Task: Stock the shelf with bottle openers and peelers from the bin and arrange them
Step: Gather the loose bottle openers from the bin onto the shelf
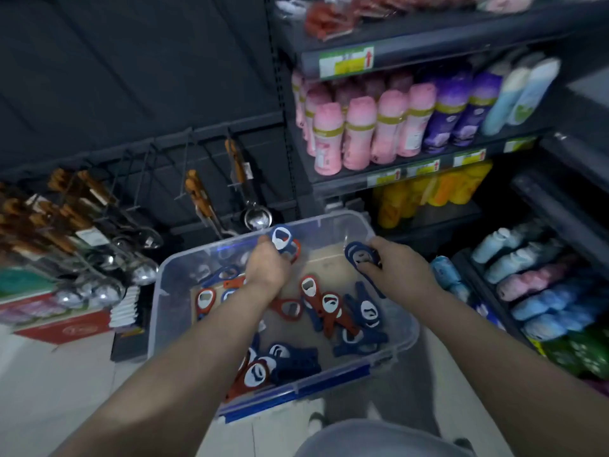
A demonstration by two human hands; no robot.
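Observation:
A clear plastic bin point(407, 328) with a blue front latch sits on the floor below me, holding several red and blue bottle openers point(331, 306). My left hand point(267, 263) is over the bin's far side and grips a small bunch of openers, a blue one point(282, 238) on top and a red one behind it. My right hand point(400, 262) holds blue openers point(359, 257) stacked together above the bin's right rim. Wire pegs point(184, 173) on the dark back panel stand beyond the bin; some are bare.
Wooden-handled ladles and scoops point(99, 239) hang on pegs at the left. Shelves at the right carry pink and purple bottles point(379, 127), yellow bottles point(438, 189) and pastel bottles point(534, 278). A red box point(66, 328) sits low left. Pale floor surrounds the bin.

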